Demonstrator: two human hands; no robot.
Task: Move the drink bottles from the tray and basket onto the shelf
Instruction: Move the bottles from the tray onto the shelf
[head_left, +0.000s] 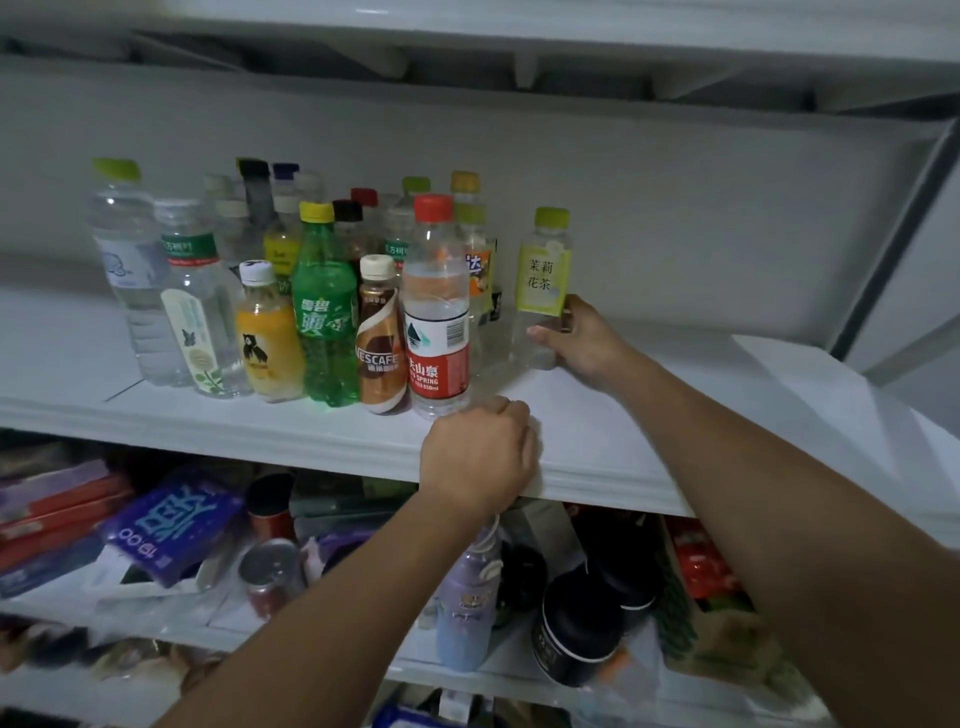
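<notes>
Several drink bottles stand bunched on the white shelf (597, 415). At the front are a green soda bottle (324, 322), a brown coffee bottle (381, 338) and a red-capped water bottle (438, 312). To their right stands a clear tea bottle with a yellow label and lime cap (543, 280), upright on the shelf. My right hand (582, 340) grips its lower body from the right. My left hand (480, 457) rests on the shelf's front edge with curled fingers, holding nothing. The tray and basket are out of view.
The right half of the shelf is bare up to a slanted grey upright (893, 228). Another shelf board hangs close above. Below are boxes (171, 525), cans (267, 571), a lilac flask (467, 597) and dark jars (576, 629).
</notes>
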